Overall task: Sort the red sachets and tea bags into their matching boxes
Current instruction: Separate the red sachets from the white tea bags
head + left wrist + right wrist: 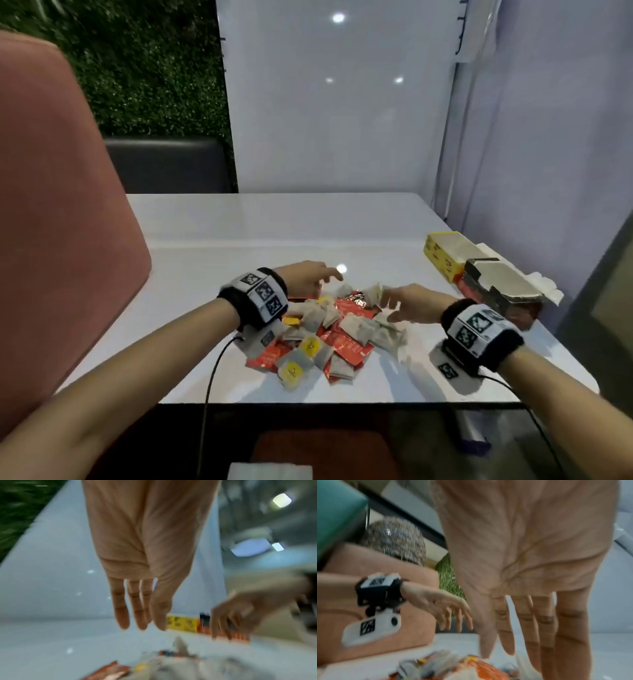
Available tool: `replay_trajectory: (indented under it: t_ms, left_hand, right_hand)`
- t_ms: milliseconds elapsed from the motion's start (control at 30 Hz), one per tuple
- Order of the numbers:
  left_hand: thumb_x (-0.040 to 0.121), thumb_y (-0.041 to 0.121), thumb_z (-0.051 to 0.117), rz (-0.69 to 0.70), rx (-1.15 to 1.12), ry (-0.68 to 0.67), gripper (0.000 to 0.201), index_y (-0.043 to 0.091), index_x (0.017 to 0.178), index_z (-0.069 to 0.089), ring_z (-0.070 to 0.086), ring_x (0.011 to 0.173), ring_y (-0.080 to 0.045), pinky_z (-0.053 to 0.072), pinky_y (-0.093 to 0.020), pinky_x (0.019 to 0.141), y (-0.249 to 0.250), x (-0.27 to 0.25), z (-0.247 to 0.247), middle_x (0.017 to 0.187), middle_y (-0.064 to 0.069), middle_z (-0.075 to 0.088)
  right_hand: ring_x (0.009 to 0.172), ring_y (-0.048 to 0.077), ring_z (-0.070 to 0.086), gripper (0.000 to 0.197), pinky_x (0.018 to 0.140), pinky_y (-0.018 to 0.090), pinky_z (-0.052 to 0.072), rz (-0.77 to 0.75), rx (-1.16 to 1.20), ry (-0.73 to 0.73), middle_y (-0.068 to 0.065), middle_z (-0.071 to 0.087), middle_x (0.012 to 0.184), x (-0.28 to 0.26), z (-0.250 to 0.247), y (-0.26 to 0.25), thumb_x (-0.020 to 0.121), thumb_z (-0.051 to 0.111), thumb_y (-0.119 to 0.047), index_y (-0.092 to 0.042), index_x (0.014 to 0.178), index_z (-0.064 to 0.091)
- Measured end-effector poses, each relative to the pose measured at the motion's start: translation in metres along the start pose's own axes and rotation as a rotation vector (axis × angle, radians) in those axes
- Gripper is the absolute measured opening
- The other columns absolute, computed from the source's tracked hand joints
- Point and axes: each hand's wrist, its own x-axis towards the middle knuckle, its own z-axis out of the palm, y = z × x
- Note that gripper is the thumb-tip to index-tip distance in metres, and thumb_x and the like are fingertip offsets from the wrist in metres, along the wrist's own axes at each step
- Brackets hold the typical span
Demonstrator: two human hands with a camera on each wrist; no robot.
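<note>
A mixed pile of red sachets (349, 346) and grey-white tea bags (356, 327), some with yellow tags, lies on the white table (212, 240) in front of me. My left hand (308, 277) hovers over the pile's far left side with straight, relaxed fingers (137, 609) and holds nothing. My right hand (407, 301) hovers over the pile's right side, fingers (529, 626) spread and pointing down, empty. A yellow box (445, 253) and a red and black box (503, 291) stand open at the right of the table.
A pink chair back (58, 212) rises at the left. A glossy white wall panel (335, 102) stands behind the table. Cables (209, 387) run from both wrist cameras off the table's near edge. A white paper (270, 471) lies below the edge.
</note>
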Motion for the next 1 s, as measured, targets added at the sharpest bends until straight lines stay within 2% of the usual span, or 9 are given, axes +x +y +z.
replay_trajectory:
  t_ms: [100, 200, 367, 433, 500, 600, 700, 833, 1000]
  left_hand:
    - [0.081, 0.001, 0.064, 0.06, 0.191, -0.111, 0.071, 0.028, 0.14, 0.034, 0.044, 0.121, -0.026, 0.047, -0.041, 0.085, 0.009, 0.007, 0.005, 0.138, -0.007, 0.038]
    - [0.072, 0.009, 0.075, 0.15, 0.32, -0.191, 0.082, 0.024, 0.139, 0.03, 0.045, 0.116, -0.025, 0.051, -0.04, 0.081, 0.008, 0.008, 0.018, 0.131, -0.009, 0.041]
    - [0.09, 0.013, 0.051, 0.155, 0.379, -0.054, 0.046, 0.013, 0.133, 0.034, 0.05, 0.106, -0.029, 0.049, -0.038, 0.074, 0.007, 0.009, 0.036, 0.118, -0.012, 0.048]
    - [0.092, 0.014, 0.049, 0.157, 0.322, -0.06, 0.04, 0.011, 0.131, 0.04, 0.049, 0.106, -0.027, 0.048, -0.038, 0.079, 0.002, 0.011, 0.031, 0.117, -0.012, 0.049]
    - [0.09, 0.015, 0.051, 0.163, 0.286, -0.049, 0.031, 0.01, 0.12, 0.05, 0.048, 0.104, -0.026, 0.044, -0.036, 0.077, -0.005, 0.013, 0.024, 0.113, -0.012, 0.051]
    - [0.09, 0.015, 0.053, 0.182, 0.207, 0.012, 0.018, 0.01, 0.107, 0.056, 0.048, 0.099, -0.024, 0.04, -0.034, 0.073, -0.012, 0.015, 0.019, 0.106, -0.009, 0.053]
    - [0.089, 0.024, 0.057, 0.134, 0.06, 0.07, 0.017, 0.014, 0.103, 0.057, 0.05, 0.092, -0.015, 0.043, -0.03, 0.075, -0.019, 0.012, 0.009, 0.103, -0.001, 0.057]
    - [0.083, 0.03, 0.068, 0.089, -0.299, 0.152, 0.018, 0.023, 0.089, 0.053, 0.054, 0.072, -0.006, 0.048, -0.024, 0.071, -0.03, 0.0, -0.014, 0.081, 0.01, 0.06]
    - [0.088, 0.013, 0.062, 0.081, -0.651, 0.228, 0.027, 0.014, 0.114, 0.053, 0.065, 0.075, -0.013, 0.055, -0.027, 0.073, -0.052, 0.005, -0.047, 0.091, -0.007, 0.069]
  right_hand:
    - [0.116, 0.025, 0.05, 0.049, 0.088, 0.023, 0.036, 0.062, -0.039, -0.062, 0.009, 0.052, 0.13, 0.007, 0.002, -0.008, 0.086, 0.063, -0.021, -0.008, 0.129, 0.043]
    - [0.12, 0.023, 0.048, 0.059, 0.097, 0.023, 0.036, 0.067, 0.014, -0.093, 0.005, 0.051, 0.128, 0.011, 0.014, -0.012, 0.08, 0.07, -0.02, -0.009, 0.13, 0.041]
    - [0.126, 0.03, 0.039, 0.095, 0.107, 0.037, 0.033, 0.12, -0.151, -0.141, 0.016, 0.037, 0.138, 0.018, 0.036, -0.012, 0.074, 0.075, -0.034, -0.005, 0.141, 0.015]
    - [0.124, 0.029, 0.042, 0.086, 0.103, 0.03, 0.035, 0.082, -0.107, -0.127, 0.016, 0.04, 0.137, 0.021, 0.035, -0.009, 0.078, 0.072, -0.023, -0.003, 0.141, 0.017]
    - [0.116, 0.027, 0.052, 0.07, 0.086, 0.024, 0.044, 0.079, 0.02, -0.123, 0.014, 0.051, 0.129, 0.025, 0.031, 0.0, 0.082, 0.065, -0.01, -0.006, 0.137, 0.022]
    - [0.08, 0.02, 0.063, 0.03, 0.054, 0.016, 0.049, 0.098, 0.187, -0.105, 0.008, 0.057, 0.105, 0.022, 0.019, 0.015, 0.085, 0.057, -0.005, -0.013, 0.11, 0.043]
    - [0.053, 0.005, 0.062, 0.008, 0.058, 0.02, 0.054, 0.065, 0.346, -0.01, 0.001, 0.061, 0.086, 0.019, 0.009, 0.034, 0.089, 0.057, -0.012, -0.013, 0.097, 0.053]
    - [0.065, 0.021, 0.066, 0.013, 0.067, 0.033, 0.058, 0.034, 0.763, 0.049, 0.005, 0.066, 0.072, 0.016, -0.009, 0.046, 0.089, 0.06, -0.014, -0.002, 0.093, 0.062]
    - [0.069, 0.021, 0.063, 0.014, 0.063, 0.026, 0.055, -0.028, 0.981, 0.126, 0.012, 0.066, 0.077, 0.029, -0.047, 0.049, 0.086, 0.061, -0.002, 0.006, 0.097, 0.061]
